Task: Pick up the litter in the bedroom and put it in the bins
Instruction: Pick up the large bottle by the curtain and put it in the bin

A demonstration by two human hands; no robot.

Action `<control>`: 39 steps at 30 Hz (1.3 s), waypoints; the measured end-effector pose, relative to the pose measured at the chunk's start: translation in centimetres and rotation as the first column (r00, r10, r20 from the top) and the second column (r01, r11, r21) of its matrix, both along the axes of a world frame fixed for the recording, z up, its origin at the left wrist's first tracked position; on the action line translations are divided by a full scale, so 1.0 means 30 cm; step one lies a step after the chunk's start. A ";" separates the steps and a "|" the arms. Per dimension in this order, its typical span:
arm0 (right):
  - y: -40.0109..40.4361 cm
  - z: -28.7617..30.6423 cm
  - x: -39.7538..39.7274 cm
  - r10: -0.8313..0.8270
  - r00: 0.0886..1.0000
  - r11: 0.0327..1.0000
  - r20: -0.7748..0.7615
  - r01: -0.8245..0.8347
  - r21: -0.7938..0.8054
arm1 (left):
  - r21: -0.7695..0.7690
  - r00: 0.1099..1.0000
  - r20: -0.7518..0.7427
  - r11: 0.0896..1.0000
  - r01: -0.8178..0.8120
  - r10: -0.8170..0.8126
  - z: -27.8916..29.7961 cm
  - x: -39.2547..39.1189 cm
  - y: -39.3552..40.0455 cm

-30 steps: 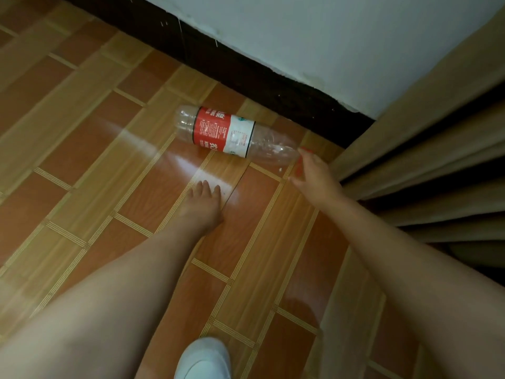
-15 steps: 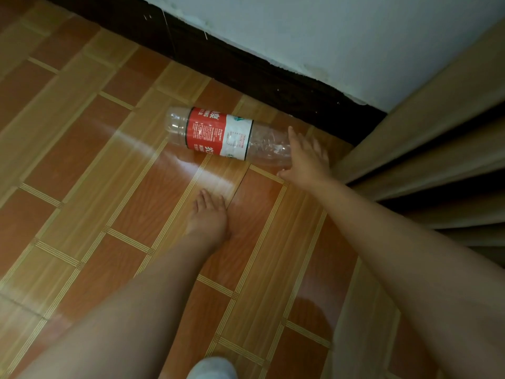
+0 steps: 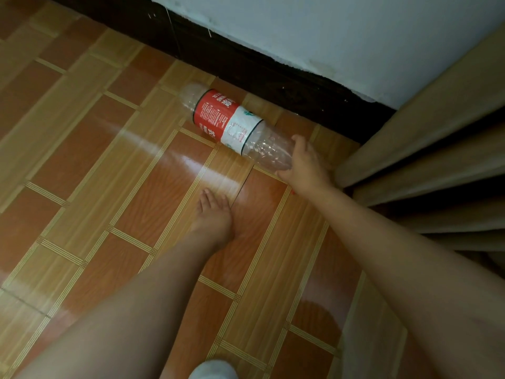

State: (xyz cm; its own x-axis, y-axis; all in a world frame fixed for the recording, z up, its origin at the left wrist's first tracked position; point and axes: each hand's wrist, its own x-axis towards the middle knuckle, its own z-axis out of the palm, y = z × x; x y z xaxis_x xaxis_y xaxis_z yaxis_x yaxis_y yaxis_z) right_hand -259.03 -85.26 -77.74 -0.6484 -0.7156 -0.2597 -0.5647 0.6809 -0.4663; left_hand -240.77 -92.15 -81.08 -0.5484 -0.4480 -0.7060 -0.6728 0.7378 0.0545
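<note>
A clear empty plastic bottle (image 3: 232, 124) with a red and white label lies on the tiled floor, close to the dark skirting board. My right hand (image 3: 306, 165) is wrapped around its neck end, thumb on top and fingers curled under the clear plastic; the cap is hidden by the hand. My left hand (image 3: 214, 214) rests flat on the floor just in front of the bottle, fingers stretched forward, holding nothing.
A dark skirting board (image 3: 273, 75) and a pale wall (image 3: 328, 31) run behind the bottle. Beige curtain folds (image 3: 426, 160) hang at the right, right beside my right hand. A white shoe tip (image 3: 213, 370) shows at the bottom edge. No bin is in view.
My right hand went from reaching with spread fingers beside the bottle's neck to closing around it. The bottle's neck end has swung slightly towards me. The left hand stays on the floor.
</note>
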 end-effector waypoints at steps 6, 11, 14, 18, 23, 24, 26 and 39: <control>0.028 0.033 0.005 0.000 0.994 0.999 0.107 0.004 -0.045 | -0.003 1.000 -0.004 1.000 -0.008 0.008 -0.007 -0.002 0.001; 0.059 0.070 -0.004 -0.005 0.994 0.997 0.108 0.012 -0.073 | -0.021 1.000 -0.013 1.000 -0.010 0.009 -0.011 -0.002 0.002; 0.080 0.113 -0.010 -0.010 0.994 0.995 0.105 0.021 -0.101 | -0.020 1.000 -0.014 1.000 -0.009 0.009 -0.008 0.003 0.000; 0.110 0.183 -0.010 -0.031 0.995 0.989 0.095 0.045 -0.139 | -0.028 1.000 -0.018 1.000 -0.005 0.005 0.021 0.011 0.001; 0.136 0.300 -0.014 -0.008 0.999 0.984 0.045 0.016 -0.176 | 0.003 0.994 -0.079 0.997 -0.079 0.079 0.093 0.011 -0.024; 0.137 0.321 -0.013 -0.005 0.999 0.984 0.043 0.013 -0.175 | 0.015 0.987 -0.111 0.993 -0.119 0.120 0.110 0.009 -0.029; 0.141 0.389 -0.009 0.004 0.999 0.984 0.033 0.002 -0.178 | 0.028 0.959 -0.206 0.981 -0.193 0.195 0.182 -0.005 -0.036; 0.171 1.275 0.113 0.090 0.994 0.987 0.066 -0.081 -0.136 | 0.397 0.402 -0.475 0.599 -0.695 0.782 1.173 0.035 -0.127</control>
